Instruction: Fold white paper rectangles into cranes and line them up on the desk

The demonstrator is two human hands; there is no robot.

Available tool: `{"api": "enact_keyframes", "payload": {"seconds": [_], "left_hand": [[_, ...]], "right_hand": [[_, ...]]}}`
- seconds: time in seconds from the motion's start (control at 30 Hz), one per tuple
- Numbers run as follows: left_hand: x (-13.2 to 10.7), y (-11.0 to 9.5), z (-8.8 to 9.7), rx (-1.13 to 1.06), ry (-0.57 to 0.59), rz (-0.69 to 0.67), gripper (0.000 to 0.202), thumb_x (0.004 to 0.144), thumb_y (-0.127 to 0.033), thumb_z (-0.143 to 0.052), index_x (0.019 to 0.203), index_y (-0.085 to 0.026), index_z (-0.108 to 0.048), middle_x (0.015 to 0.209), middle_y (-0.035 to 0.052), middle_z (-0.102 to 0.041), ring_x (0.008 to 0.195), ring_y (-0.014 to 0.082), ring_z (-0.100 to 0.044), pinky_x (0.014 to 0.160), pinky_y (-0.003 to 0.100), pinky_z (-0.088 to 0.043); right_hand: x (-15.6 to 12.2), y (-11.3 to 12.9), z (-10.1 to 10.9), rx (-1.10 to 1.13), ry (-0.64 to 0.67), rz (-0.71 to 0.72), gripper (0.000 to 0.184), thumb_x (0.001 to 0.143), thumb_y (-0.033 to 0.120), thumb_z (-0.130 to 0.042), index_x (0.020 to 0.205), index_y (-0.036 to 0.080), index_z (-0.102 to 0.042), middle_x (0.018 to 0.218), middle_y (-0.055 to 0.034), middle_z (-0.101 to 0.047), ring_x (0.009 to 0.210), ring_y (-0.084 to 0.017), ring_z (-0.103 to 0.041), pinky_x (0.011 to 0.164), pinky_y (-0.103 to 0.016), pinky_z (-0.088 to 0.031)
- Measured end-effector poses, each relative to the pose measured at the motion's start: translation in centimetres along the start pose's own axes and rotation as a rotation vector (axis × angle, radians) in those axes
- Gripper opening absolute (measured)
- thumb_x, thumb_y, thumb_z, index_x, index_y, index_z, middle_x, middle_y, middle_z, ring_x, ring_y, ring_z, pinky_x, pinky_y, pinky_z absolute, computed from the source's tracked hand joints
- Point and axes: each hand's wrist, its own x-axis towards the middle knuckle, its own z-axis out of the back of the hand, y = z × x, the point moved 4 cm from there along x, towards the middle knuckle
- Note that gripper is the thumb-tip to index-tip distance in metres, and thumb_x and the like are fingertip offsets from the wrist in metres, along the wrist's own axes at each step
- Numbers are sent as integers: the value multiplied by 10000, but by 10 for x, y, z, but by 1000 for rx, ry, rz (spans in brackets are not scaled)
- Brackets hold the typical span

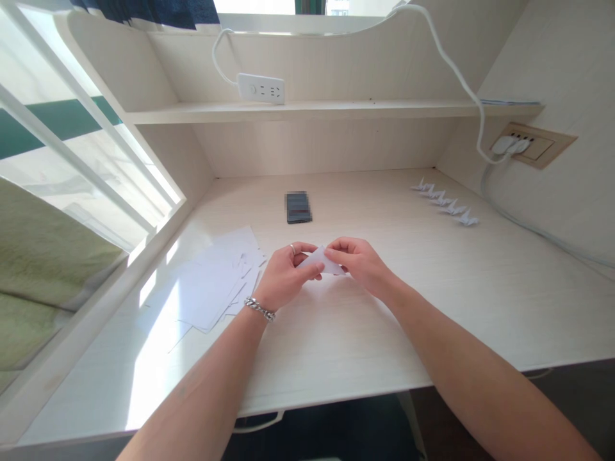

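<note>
"What's over at the left of the desk?"

"A loose spread of white paper sheets near the left edge, some corners poking out from under others."

"In any sort of container?"

"None I can make out; they lie straight on the wood. The shelf along the back carries a white power strip, towards its left end."

"And the left hand?"

"Just right of the sheets, a chain bracelet at its wrist. Its thumb is in front and its fingers behind, pinching a small folded paper. Farther off, towards the back edge, lies a dark flat thing; its face is blurred, so I can't name it."

"Where's the folded paper exactly?"

"Between the hands, at the middle of the desk, with a triangular outline. Whether it touches the wood, I can't tell. The right hand grips it too, thumb and forefinger near the upper point."

"Which step would you call that?"

"A folding one, I'd judge: layers being lined up or a crease pressed. The next move seems to call for a steady left pinch and careful right fingertips on the fold."

"And farther right?"

"Five paper cranes in a slanting row, near the back right corner."
</note>
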Motion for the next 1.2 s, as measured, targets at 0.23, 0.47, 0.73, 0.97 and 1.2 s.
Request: {"api": "enact_keyframes", "payload": {"seconds": [0.23,0.47,0.73,0.97,1.2], "left_hand": [[-1,0,-3,-12,75,-6,330,759,-337,-716,1001,-160,-577,734,55,-723,724,195,-690,715,334,-500],[-1,1,-5,27,121,70,271,764,-355,-703,922,-145,-638,728,70,-727,708,189,-688,701,326,-525],[-1,3,-3,-15,111,139,263,813,-389,-635,791,-128,-662,771,92,-717,723,175,-674,704,306,-536],[2,5,1,-35,62,103,281,787,-436,-648,839,-160,-665,845,46,-681,753,160,-629,691,288,-487],[5,5,6,53,-95,38,258,770,-423,-631,772,-168,-667,742,19,-658,667,141,-550,616,256,-411]], "right_hand": [[-1,0,-2,93,13,-56,173,729,330,-646,684,169,-601,646,2,-574,595,-124,-493,575,-279,-362],[0,-1,-2,50,-27,-29,222,737,375,-649,685,169,-583,631,14,-553,574,-113,-464,552,-269,-348],[0,1,-1,-73,-21,-61,223,777,398,-607,746,178,-596,738,-9,-589,680,-137,-533,608,-275,-436],[0,-4,-2,-216,23,-15,237,787,390,-581,684,176,-578,656,1,-550,613,-127,-499,558,-261,-415],[-2,-5,-10,-212,84,-12,222,798,395,-574,737,183,-597,696,-2,-553,658,-136,-532,584,-262,-456]]}}
